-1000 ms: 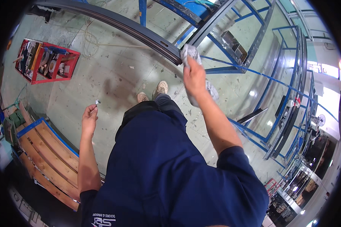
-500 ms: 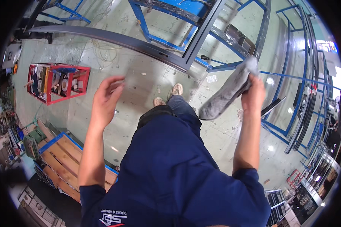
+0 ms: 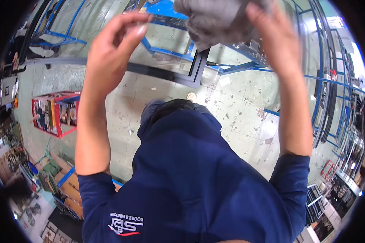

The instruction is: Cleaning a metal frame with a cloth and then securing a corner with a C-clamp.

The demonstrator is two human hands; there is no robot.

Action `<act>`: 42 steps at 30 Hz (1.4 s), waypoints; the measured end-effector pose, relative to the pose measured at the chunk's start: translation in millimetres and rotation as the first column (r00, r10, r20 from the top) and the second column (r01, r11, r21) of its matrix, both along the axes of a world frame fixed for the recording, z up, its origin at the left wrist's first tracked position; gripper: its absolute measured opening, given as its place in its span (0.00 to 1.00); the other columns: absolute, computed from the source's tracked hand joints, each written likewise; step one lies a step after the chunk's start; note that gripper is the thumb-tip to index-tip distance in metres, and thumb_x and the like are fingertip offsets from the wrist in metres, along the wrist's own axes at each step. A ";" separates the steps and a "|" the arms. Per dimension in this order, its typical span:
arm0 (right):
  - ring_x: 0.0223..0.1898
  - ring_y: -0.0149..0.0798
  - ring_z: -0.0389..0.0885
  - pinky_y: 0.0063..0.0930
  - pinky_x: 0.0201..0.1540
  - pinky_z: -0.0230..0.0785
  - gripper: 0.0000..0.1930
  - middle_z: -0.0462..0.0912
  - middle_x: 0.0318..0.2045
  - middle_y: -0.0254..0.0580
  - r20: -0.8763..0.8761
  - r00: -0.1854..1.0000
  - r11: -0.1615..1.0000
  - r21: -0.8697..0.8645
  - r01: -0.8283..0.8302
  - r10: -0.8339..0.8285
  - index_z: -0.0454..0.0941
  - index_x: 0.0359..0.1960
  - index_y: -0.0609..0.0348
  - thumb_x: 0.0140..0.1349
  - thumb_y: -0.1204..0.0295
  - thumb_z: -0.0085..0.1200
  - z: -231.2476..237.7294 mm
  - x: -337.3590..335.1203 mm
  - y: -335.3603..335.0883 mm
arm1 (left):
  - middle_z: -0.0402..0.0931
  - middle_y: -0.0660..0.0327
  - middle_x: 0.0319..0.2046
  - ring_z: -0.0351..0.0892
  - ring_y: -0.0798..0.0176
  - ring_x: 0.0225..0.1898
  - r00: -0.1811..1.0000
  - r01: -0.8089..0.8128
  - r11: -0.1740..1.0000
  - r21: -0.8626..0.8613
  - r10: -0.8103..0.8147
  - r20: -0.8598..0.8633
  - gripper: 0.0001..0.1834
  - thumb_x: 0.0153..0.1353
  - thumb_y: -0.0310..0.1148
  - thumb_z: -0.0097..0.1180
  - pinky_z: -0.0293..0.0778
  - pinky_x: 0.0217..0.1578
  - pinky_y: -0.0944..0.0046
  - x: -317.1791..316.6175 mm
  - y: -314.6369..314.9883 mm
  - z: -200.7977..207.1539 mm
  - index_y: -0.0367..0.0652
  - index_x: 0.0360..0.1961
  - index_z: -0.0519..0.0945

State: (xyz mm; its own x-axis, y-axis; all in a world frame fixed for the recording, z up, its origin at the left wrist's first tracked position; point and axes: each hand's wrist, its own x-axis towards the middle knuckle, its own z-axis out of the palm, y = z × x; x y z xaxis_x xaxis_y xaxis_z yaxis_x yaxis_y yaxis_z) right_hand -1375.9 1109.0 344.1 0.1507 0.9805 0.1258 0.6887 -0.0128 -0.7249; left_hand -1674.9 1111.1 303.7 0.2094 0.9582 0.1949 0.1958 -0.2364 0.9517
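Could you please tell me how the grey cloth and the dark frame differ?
The grey cloth looks soft and crumpled, while the dark frame looks stiff, with long bars meeting at a corner. The cloth is in the person's right grip; the frame appears unheld. The cloth is somewhat blurred, whereas the frame's corner shows more sharply. Both are in the upper half of the view.

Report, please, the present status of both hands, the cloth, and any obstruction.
Right hand gripping grey cloth, cloth blurred. Left hand raised, half-open, nothing visible in it. Cloth hides part of dark frame from view.
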 end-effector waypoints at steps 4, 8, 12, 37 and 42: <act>0.58 0.37 0.75 0.37 0.62 0.68 0.26 0.76 0.58 0.42 -0.890 0.422 0.946 -0.271 -0.179 -0.175 0.65 0.68 0.62 0.70 0.68 0.52 -78.0 -1.1 6.6 | 0.77 0.64 0.53 0.75 0.70 0.50 0.989 0.140 0.944 -0.300 -0.118 0.090 0.16 0.70 0.29 0.55 0.69 0.53 0.69 -43.2 21.3 -63.7 0.39 0.58 0.74; 0.59 0.43 0.75 0.41 0.66 0.65 0.24 0.76 0.59 0.45 -0.968 0.186 0.973 -0.194 -0.127 -0.169 0.67 0.66 0.62 0.71 0.68 0.48 -95.2 -12.6 -0.8 | 0.77 0.65 0.50 0.75 0.69 0.50 0.950 0.313 0.885 -0.344 -0.284 0.132 0.16 0.70 0.30 0.56 0.71 0.51 0.67 -54.5 40.6 -79.0 0.41 0.57 0.75; 0.60 0.45 0.76 0.44 0.68 0.62 0.22 0.79 0.57 0.46 -0.967 0.078 0.970 -0.241 0.025 -0.242 0.72 0.60 0.67 0.69 0.65 0.49 -101.8 -38.1 -13.3 | 0.75 0.62 0.56 0.73 0.65 0.55 0.881 0.465 0.810 -0.357 -0.463 0.097 0.18 0.68 0.28 0.56 0.70 0.56 0.63 -50.3 64.5 -86.4 0.42 0.58 0.74; 0.44 0.33 0.82 0.27 0.49 0.72 0.21 0.84 0.43 0.42 -0.204 0.211 0.286 -0.479 0.830 -0.956 0.70 0.64 0.60 0.71 0.68 0.49 -164.5 -116.0 -276.4 | 0.76 0.60 0.39 0.80 0.54 0.38 0.507 0.858 0.388 0.335 -0.742 -0.439 0.16 0.52 0.22 0.64 0.78 0.38 0.57 63.2 89.7 -198.7 0.48 0.42 0.84; 0.41 0.31 0.82 0.26 0.47 0.72 0.23 0.84 0.42 0.41 -0.254 -0.058 0.087 -0.527 0.845 -0.966 0.67 0.66 0.59 0.71 0.70 0.49 -173.0 -192.7 -297.0 | 0.75 0.62 0.35 0.79 0.57 0.35 0.495 0.863 0.337 0.377 -0.717 -0.492 0.15 0.51 0.23 0.64 0.77 0.34 0.59 77.1 94.2 -207.6 0.50 0.41 0.85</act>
State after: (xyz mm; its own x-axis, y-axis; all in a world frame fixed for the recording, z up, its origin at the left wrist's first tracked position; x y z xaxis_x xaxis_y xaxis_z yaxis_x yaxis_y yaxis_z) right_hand -1568.6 812.0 171.1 0.8869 -0.0909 -0.4529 -0.4360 -0.4883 -0.7560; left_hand -1597.9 1205.4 96.1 0.9100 0.0542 0.4110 -0.2061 -0.8011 0.5619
